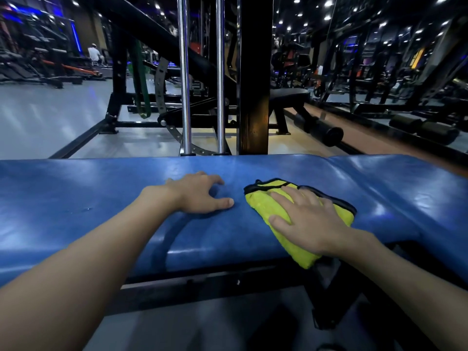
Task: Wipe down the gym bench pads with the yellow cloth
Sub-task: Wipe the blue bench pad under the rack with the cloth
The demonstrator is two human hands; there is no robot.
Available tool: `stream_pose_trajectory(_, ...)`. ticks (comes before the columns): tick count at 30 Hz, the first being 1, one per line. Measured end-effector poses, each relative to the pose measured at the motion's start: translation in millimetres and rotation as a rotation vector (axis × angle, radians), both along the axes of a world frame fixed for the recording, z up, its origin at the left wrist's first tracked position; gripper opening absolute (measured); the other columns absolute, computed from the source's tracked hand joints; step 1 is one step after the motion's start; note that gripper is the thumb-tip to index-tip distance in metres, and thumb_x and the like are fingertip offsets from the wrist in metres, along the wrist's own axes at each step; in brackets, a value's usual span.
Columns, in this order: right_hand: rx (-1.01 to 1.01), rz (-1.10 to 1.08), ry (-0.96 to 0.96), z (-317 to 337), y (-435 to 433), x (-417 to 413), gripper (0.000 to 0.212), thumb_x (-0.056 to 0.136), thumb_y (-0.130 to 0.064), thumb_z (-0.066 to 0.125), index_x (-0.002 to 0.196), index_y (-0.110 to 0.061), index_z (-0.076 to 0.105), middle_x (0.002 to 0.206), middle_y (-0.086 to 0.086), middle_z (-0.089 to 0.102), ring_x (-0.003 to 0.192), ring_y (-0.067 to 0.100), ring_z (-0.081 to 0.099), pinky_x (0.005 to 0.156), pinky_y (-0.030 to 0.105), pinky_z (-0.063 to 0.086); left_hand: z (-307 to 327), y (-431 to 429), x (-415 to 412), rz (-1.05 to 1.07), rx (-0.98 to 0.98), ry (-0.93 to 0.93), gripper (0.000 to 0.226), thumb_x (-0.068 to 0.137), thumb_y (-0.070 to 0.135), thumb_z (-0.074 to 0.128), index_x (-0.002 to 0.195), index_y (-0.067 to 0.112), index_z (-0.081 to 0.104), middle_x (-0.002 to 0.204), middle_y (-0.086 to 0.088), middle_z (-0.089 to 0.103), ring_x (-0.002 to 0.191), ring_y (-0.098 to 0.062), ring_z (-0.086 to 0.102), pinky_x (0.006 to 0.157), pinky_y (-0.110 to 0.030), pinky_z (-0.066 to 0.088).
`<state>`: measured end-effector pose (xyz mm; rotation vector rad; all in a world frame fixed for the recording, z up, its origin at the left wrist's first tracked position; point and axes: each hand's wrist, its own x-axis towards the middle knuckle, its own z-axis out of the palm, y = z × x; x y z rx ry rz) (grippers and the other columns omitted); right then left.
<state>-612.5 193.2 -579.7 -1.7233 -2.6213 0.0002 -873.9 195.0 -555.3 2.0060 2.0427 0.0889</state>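
A long blue bench pad (pixel 101 198) runs across the view in front of me, with a second blue pad (pixel 405 178) adjoining it at the right. A folded yellow cloth (pixel 263 206) with a dark trim lies on the pad, its near end hanging over the front edge. My right hand (pixel 306 219) presses flat on the cloth with straight, spread fingers. To its left, my left hand (pixel 200 193) rests on the bare pad on its fingertips, fingers bent, holding nothing.
Two chrome guide rods (pixel 184 97) and a black upright post (pixel 255 97) stand right behind the bench. The black bench frame (pixel 202 287) runs beneath the pad. Other gym machines, a black flat bench (pixel 288 95) and foam rollers (pixel 326 133) fill the floor beyond. A person sits far back left.
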Motion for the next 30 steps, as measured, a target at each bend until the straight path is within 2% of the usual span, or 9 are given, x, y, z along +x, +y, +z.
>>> stream_pose_trajectory(1,0.006,0.002,0.005,1,2,-2,0.062,0.096,-0.064,0.022,0.153,-0.045,0.009,0.165,-0.009,0.006,0.150,0.024,0.007,0.116,0.056,0.014,0,0,-3,0.014,0.003,0.019,0.097,0.060,0.097,0.037,0.144,0.048,0.035,0.152,0.004,0.038,0.140,-0.028,0.037,0.107,-0.061,0.032)
stream_pose_trajectory(3,-0.001,0.007,0.014,3,13,-6,0.061,0.094,-0.065,0.022,0.152,-0.046,0.012,0.163,-0.009,0.010,0.147,0.025,0.011,0.113,0.057,0.016,-2,2,-9,0.019,-0.045,0.037,0.107,0.052,0.104,0.033,0.146,0.053,0.028,0.155,0.004,0.034,0.143,-0.029,0.033,0.108,-0.060,0.032)
stream_pose_trajectory(5,-0.016,0.015,0.027,3,29,-10,0.062,0.093,-0.066,0.023,0.151,-0.047,0.014,0.162,-0.009,0.012,0.146,0.026,0.014,0.112,0.058,0.018,-6,5,-11,0.007,-0.102,0.044,0.116,0.041,0.109,0.028,0.145,0.056,0.026,0.152,0.003,0.037,0.140,-0.029,0.038,0.110,-0.057,0.033)
stream_pose_trajectory(7,-0.039,0.020,0.037,3,50,-16,0.064,0.091,-0.068,0.023,0.151,-0.047,0.014,0.161,-0.009,0.014,0.145,0.027,0.016,0.112,0.059,0.017,-5,12,-12,-0.001,-0.115,0.054,0.117,0.041,0.107,0.030,0.146,0.055,0.027,0.142,0.003,0.043,0.131,-0.028,0.046,0.108,-0.053,0.038)
stream_pose_trajectory(13,-0.079,-0.033,0.052,7,127,-55,0.062,0.092,-0.066,0.026,0.151,-0.048,0.015,0.162,-0.008,0.014,0.145,0.031,0.016,0.111,0.061,0.016,1,20,-10,-0.084,-0.114,0.089,0.088,0.071,0.088,0.052,0.145,0.043,0.034,0.130,0.000,0.048,0.118,-0.025,0.054,0.104,-0.040,0.043)
stream_pose_trajectory(16,-0.093,-0.044,0.064,10,164,-74,0.062,0.091,-0.065,0.026,0.150,-0.048,0.016,0.162,-0.005,0.016,0.145,0.035,0.017,0.110,0.064,0.015,0,23,-10,-0.090,-0.128,0.081,0.085,0.069,0.088,0.054,0.140,0.045,0.036,0.124,0.004,0.047,0.114,-0.024,0.053,0.101,-0.042,0.045)
stream_pose_trajectory(18,-0.101,-0.053,0.075,12,186,-85,0.064,0.090,-0.066,0.027,0.150,-0.047,0.018,0.162,-0.002,0.017,0.145,0.038,0.018,0.109,0.065,0.015,-2,25,-12,-0.092,-0.136,0.088,0.084,0.066,0.091,0.052,0.135,0.047,0.035,0.128,0.006,0.046,0.119,-0.025,0.049,0.101,-0.045,0.045)
stream_pose_trajectory(22,-0.097,-0.084,0.065,14,211,-100,0.069,0.087,-0.070,0.023,0.152,-0.047,0.018,0.162,0.000,0.019,0.145,0.039,0.019,0.108,0.066,0.017,-5,26,-14,-0.089,-0.139,0.068,0.091,0.047,0.098,0.040,0.125,0.053,0.034,0.135,0.011,0.042,0.127,-0.026,0.042,0.102,-0.049,0.043)
stream_pose_trajectory(30,-0.052,-0.071,0.063,11,178,-94,0.067,0.091,-0.063,0.019,0.154,-0.041,0.017,0.162,0.001,0.018,0.143,0.039,0.020,0.107,0.064,0.019,-6,18,-13,-0.047,-0.125,0.058,0.096,0.045,0.101,0.035,0.129,0.054,0.031,0.148,0.012,0.036,0.137,-0.026,0.034,0.105,-0.054,0.040)
